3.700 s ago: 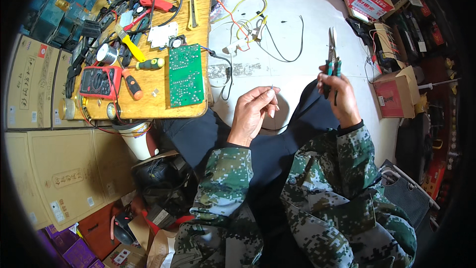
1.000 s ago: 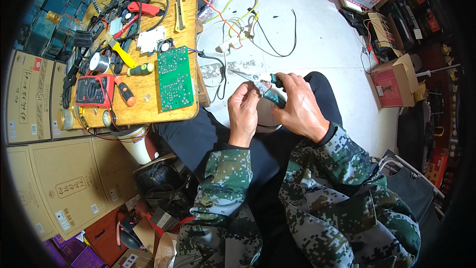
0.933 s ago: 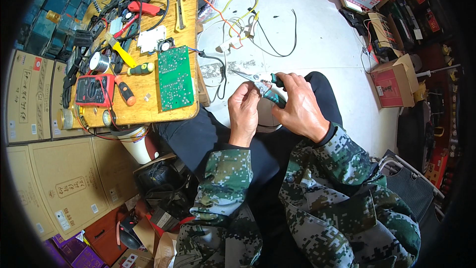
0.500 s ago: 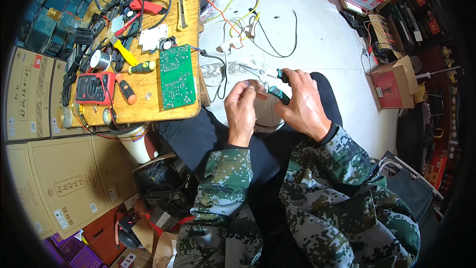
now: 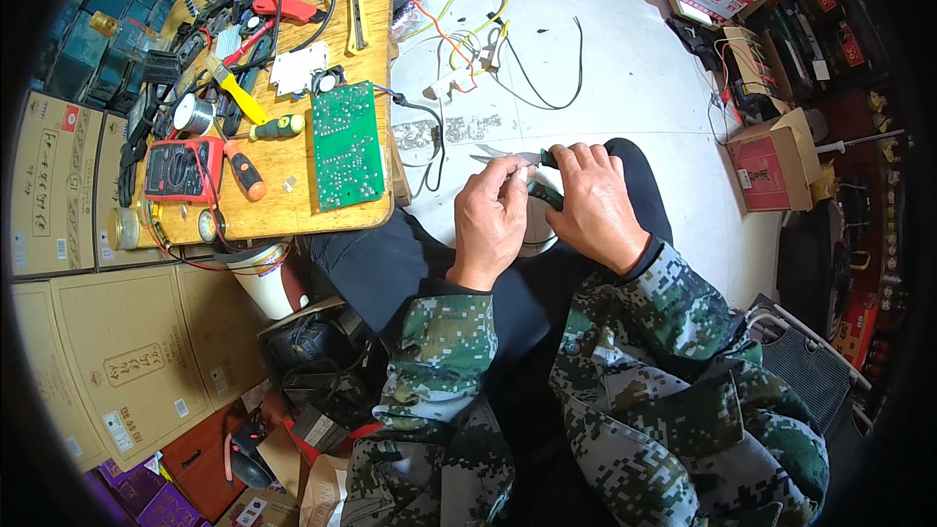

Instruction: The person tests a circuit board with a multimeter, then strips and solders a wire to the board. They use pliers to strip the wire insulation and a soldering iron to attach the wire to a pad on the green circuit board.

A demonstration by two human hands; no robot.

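Note:
My right hand (image 5: 599,213) is closed around the dark green handles of a pair of scissors (image 5: 546,194), with the fingers over the upper handle and the thumb side by the lower one. The blades point left, away from the palm. My left hand (image 5: 488,220) is pinched, thumb against forefinger, right at the base of the blades. Whatever lies between those fingertips is too small and covered to name. Both hands are above my lap, to the right of a wooden table (image 5: 283,213). A green circuit board (image 5: 347,151) rests at that table's near right corner.
A red multimeter (image 5: 183,171), an orange-black screwdriver (image 5: 246,173), a yellow-handled brush (image 5: 240,98), a solder spool (image 5: 195,116) and a box cutter (image 5: 358,21) crowd the table. Loose cables (image 5: 576,78) trail over the floor. Cardboard boxes (image 5: 132,361) stack at left; an open carton (image 5: 781,168) stands right.
My left hand has come up and right, from below the blades to their base, its fingertips now against the scissors. The blades look closer together. My right hand has barely shifted.

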